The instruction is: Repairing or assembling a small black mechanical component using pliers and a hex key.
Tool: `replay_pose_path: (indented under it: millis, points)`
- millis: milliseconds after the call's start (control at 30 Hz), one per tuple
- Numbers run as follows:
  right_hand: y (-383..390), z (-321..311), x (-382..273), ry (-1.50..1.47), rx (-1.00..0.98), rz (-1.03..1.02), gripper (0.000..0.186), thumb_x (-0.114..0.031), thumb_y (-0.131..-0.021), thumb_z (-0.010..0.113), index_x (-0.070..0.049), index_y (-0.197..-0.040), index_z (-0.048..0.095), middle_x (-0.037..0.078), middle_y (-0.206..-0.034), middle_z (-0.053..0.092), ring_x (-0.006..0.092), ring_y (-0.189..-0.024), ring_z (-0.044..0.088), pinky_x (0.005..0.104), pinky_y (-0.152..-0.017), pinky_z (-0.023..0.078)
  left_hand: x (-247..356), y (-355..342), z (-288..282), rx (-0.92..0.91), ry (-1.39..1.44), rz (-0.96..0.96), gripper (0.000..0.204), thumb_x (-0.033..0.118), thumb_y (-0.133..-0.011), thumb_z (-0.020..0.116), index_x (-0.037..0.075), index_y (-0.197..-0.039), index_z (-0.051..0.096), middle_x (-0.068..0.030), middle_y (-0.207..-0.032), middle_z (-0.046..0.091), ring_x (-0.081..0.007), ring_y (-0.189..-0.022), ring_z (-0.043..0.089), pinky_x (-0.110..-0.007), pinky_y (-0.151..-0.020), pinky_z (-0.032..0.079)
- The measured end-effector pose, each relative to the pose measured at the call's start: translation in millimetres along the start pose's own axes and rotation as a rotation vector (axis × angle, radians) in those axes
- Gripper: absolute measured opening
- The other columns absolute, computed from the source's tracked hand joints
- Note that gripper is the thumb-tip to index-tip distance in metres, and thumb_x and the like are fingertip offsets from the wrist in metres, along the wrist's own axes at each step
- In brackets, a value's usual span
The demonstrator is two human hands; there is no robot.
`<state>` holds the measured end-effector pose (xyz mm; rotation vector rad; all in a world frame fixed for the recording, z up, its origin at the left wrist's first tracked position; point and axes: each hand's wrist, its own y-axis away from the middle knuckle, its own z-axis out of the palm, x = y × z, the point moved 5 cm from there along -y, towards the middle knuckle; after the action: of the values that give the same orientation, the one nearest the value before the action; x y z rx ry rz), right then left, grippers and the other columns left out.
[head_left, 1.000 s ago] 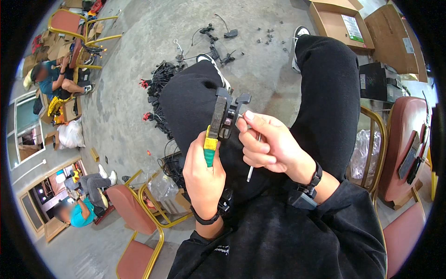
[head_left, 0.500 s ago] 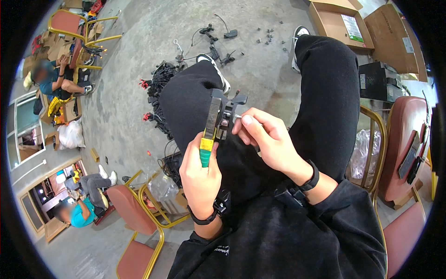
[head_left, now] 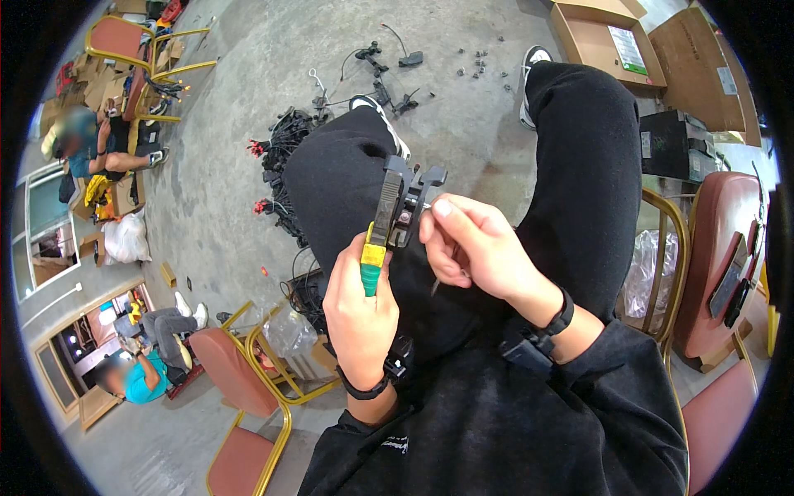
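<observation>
Pinching a metal rod [head_left: 426,207] in my right fingers [head_left: 453,217], black clamp [head_left: 385,217] in left fingers [head_left: 342,269], I'm apparently adjusting (next calling for steady alignment).

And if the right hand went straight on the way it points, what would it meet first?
Likely the black clamp-like part held in the left hand; the thin metal rod in the right hand looks close to it, though depth is unclear.

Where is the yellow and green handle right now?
In the head view, the yellow and green handle is just left of the middle, in the grip of the person's left hand, below the black ridged piece.
</observation>
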<state>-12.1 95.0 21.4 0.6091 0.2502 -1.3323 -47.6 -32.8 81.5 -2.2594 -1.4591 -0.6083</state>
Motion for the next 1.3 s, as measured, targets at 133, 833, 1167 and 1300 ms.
replay_pose_path:
  millis: [133,833,1167,1300]
  points:
    - [10.8,16.4,-35.4,1.486,0.311,-0.987,0.014,-0.008,-0.093,0.050,0.000,-0.084,0.058,0.006,-0.064,0.051,0.0093,-0.058,0.045,0.0244,-0.054,0.035,-2.0,-0.5,-1.8,0.021,0.017,-0.019,0.023,0.003,-0.082,0.063,-0.003,-0.104,0.058,-0.0189,-0.088,0.062,-0.0343,-0.080,0.062,-0.037,-0.071,0.048]
    - [2.9,4.7,3.0,-0.454,-0.019,0.214,0.033,-0.030,-0.101,0.034,-0.005,-0.085,0.050,-0.003,-0.054,0.038,0.0069,-0.029,0.029,0.0216,-0.030,0.025,1.1,-1.8,1.2,0.010,-0.019,0.034,0.027,-0.002,-0.080,0.062,-0.001,-0.107,0.055,-0.0182,-0.092,0.060,-0.0380,-0.084,0.060,-0.040,-0.072,0.048]
    - [6.8,6.9,-27.8,1.201,0.311,-0.771,0.020,-0.014,-0.096,0.047,-0.001,-0.083,0.057,0.002,-0.062,0.047,0.0088,-0.058,0.044,0.0227,-0.055,0.035,-4.9,-3.0,-1.3,-0.047,0.022,-0.067,0.026,-0.001,-0.079,0.064,-0.002,-0.104,0.056,-0.0190,-0.088,0.060,-0.0381,-0.078,0.060,-0.038,-0.068,0.048]
    - [1.2,-3.5,-7.7,0.487,0.198,-0.260,0.026,-0.018,-0.098,0.043,-0.002,-0.083,0.057,0.000,-0.063,0.048,0.0088,-0.058,0.043,0.0212,-0.055,0.034,-3.7,-3.4,-2.9,-0.035,0.024,-0.041,0.026,0.000,-0.080,0.064,-0.002,-0.104,0.056,-0.0190,-0.088,0.060,-0.0382,-0.079,0.060,-0.038,-0.068,0.048]
